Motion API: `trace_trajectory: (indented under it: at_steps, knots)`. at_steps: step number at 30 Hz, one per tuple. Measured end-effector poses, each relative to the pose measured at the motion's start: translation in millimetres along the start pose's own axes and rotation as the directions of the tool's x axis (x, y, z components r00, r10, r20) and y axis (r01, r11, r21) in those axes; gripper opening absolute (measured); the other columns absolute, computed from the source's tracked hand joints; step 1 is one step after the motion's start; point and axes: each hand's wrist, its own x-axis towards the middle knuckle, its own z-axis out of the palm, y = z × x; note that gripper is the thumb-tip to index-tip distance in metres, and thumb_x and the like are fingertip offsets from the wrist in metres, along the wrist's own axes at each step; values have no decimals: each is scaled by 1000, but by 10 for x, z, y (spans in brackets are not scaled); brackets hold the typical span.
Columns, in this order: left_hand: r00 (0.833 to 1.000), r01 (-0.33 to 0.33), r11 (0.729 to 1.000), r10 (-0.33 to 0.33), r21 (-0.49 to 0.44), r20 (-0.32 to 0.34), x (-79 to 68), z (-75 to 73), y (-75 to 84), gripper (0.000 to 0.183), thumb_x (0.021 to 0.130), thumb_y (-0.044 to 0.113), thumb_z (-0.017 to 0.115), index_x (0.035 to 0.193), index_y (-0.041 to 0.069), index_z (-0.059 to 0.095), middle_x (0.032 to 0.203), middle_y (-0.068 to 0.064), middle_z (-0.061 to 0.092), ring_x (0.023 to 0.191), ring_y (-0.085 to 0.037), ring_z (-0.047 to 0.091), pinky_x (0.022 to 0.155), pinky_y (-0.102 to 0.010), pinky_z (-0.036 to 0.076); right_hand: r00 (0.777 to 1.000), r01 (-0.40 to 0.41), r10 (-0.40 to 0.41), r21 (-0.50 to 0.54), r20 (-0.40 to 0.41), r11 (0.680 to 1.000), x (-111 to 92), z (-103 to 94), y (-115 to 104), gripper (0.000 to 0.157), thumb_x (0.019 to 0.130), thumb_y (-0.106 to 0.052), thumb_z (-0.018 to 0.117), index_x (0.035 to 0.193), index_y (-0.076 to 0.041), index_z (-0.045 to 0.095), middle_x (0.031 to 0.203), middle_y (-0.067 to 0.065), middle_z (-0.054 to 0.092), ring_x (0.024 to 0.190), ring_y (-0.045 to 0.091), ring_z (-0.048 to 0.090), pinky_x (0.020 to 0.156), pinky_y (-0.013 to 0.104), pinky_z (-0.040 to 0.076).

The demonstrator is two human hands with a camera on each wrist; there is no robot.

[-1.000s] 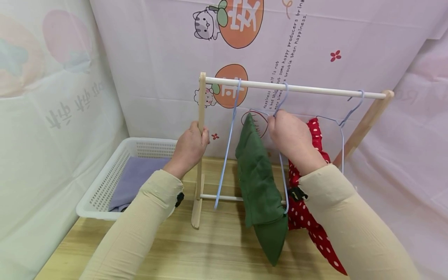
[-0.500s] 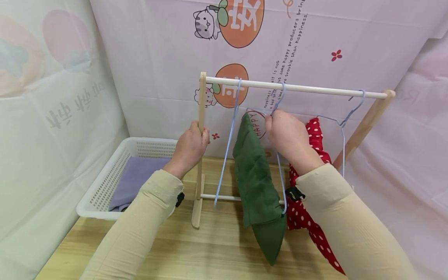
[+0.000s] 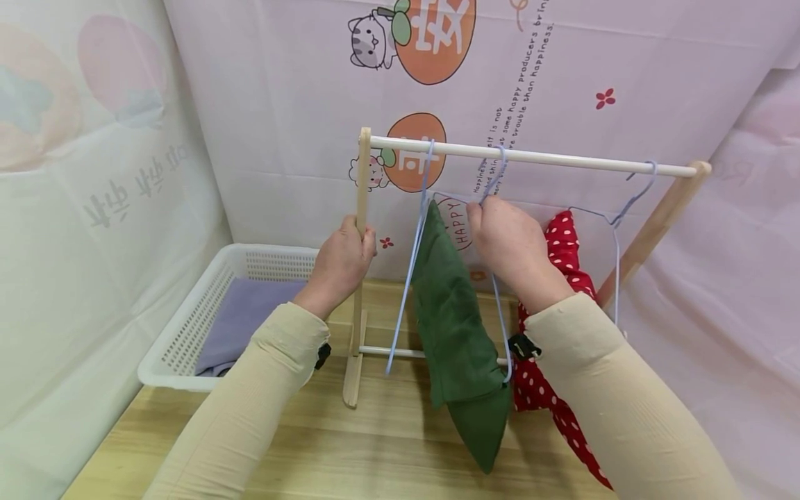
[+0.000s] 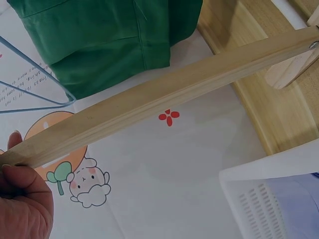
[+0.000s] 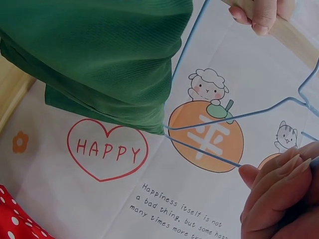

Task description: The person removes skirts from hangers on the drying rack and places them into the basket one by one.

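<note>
My left hand [image 3: 340, 262] grips the left wooden post [image 3: 363, 180] of a small clothes rack, about halfway up. In the left wrist view, the thumb [image 4: 27, 186] presses against that post. My right hand [image 3: 509, 243] holds a light-blue wire hanger [image 3: 503, 319] just under its hook, which is over the white rail [image 3: 550, 160]. A folded green garment [image 3: 453, 326] hangs from this hanger. Another blue hanger [image 3: 403, 302], bare, hangs left of it, close to the green cloth. In the right wrist view, curled fingers [image 5: 274, 194] surround the hanger's neck, partly hiding it.
A red polka-dot garment [image 3: 562, 236] hangs on a blue hanger [image 3: 617, 264] at the rack's right end, partly behind my right arm. Left of the rack, a white basket [image 3: 169, 333] holds lavender cloth [image 3: 250, 312]. Printed fabric [image 3: 269, 125] forms the backdrop behind the wooden table [image 3: 325, 451].
My right hand has slid the hanger and green garment a little left along the rail, towards the bare hanger. My left hand keeps its grip on the post.
</note>
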Motion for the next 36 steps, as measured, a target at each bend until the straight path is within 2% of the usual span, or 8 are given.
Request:
trace_trajectory:
  at_steps: [7, 14, 21, 29, 36]
  knots:
    - [1000, -6, 1000, 6, 4, -5, 5, 11, -10, 37, 103, 34, 32, 111, 2, 48, 77, -3, 64, 55, -21, 56, 47, -34, 44, 999, 24, -24, -22, -28, 999, 16, 14, -12, 46, 104, -36, 29, 92, -3, 59, 72, 12, 61, 63, 27, 60, 57, 39, 51]
    - [1000, -18, 1000, 18, 5, -15, 4, 20, -13, 36, 103, 34, 32, 109, 1, 48, 76, -3, 64, 54, -20, 55, 46, -33, 45, 998, 36, -37, -30, -47, 999, 39, 14, -20, 46, 103, -33, 30, 93, -1, 62, 82, 17, 67, 71, 30, 64, 65, 45, 54]
    - [1000, -21, 1000, 21, 0, -19, 0, 22, -19, 37, 104, 34, 32, 109, 1, 48, 75, -4, 63, 54, -20, 55, 46, -33, 45, 997, 42, -43, -16, -58, 999, 45, 32, -16, 44, 103, -31, 33, 97, 1, 64, 87, 18, 69, 73, 31, 66, 68, 45, 56]
    - [999, -32, 999, 31, -19, -28, -11, 20, -16, 33, 103, 31, 36, 109, 2, 49, 79, -3, 64, 57, -20, 56, 48, -33, 46, 997, 44, -44, -8, -58, 999, 53, 44, -5, 41, 103, -30, 34, 89, -1, 60, 77, 16, 65, 68, 29, 64, 64, 44, 55]
    - [997, -52, 998, 51, -21, -50, -18, 28, -22, 31, 103, 31, 37, 109, 3, 51, 82, -4, 67, 60, -20, 59, 49, -34, 46, 997, 44, -44, -4, -58, 999, 52, 51, -1, 40, 103, -30, 34, 90, -1, 60, 77, 16, 65, 69, 30, 65, 66, 44, 55]
